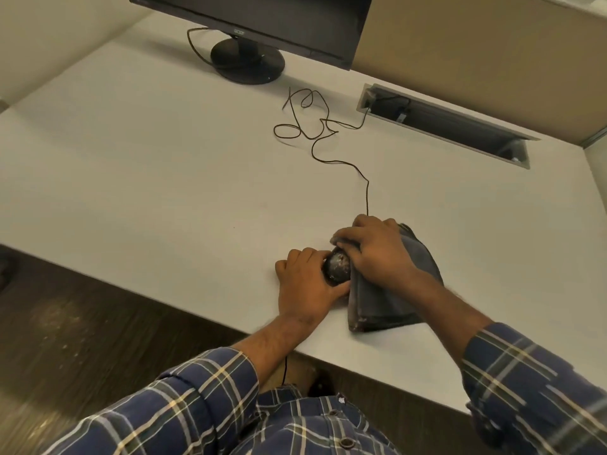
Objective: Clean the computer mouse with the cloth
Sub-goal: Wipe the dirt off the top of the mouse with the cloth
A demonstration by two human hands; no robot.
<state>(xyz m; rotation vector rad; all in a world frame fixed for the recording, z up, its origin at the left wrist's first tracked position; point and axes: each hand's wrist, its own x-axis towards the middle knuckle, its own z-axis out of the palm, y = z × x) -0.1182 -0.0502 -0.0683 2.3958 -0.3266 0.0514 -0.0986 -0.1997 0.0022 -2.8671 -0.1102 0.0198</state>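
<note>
Left hand [303, 274] grips mouse [336, 266]; right hand [374, 249] presses cloth [394, 297].

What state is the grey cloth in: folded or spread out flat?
Folded. The cloth shows a thick doubled edge near the desk's front, lying under the right hand beside the mouse.

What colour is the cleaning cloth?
Dark grey cloth, seen in the head view, the only one.
</note>
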